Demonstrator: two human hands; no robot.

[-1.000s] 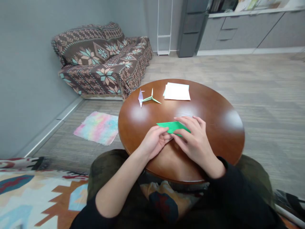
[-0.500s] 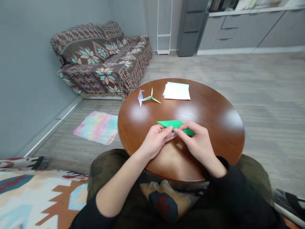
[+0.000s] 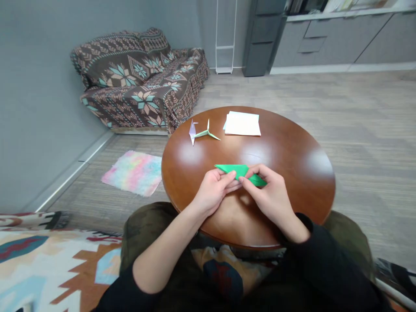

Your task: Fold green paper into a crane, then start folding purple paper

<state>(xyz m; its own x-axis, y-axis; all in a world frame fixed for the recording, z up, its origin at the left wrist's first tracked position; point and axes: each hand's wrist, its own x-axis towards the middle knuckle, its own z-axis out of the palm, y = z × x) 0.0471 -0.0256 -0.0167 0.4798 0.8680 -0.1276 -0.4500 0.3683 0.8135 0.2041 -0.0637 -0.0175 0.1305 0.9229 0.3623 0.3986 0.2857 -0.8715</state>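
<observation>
**Green origami paper [image 3: 235, 170] comes up into a two-hand pinch**

A moment ago our right hand [image 3: 271, 193] lay spread over the paper. Now it has drawn back and curled, thumb and fingers closing on the paper's right end, with a narrow green tip showing past the fingertips. Our left hand [image 3: 212, 190] grasps the other side, and the paper's left point sticks out clear of it. Neither hand is released; both are gripping the paper. The change seems to move the work from pressing against the wood to holding the paper in the fingers, and it now looks like a long, slim folded wedge.

The paper sits toward the near edge of the round wooden table [image 3: 302, 182], just right of centre. Our hands hide whether it still touches the wood. Toward the far edge, a lilac paper crane [image 3: 193, 132] and a pale green paper crane [image 3: 208, 134] lie just beside each other, left of a stack of white paper [image 3: 242, 123]. Past the table's left edge, a tie-dyed cloth [image 3: 131, 173] lies on the carpeted floor [image 3: 97, 208].
</observation>
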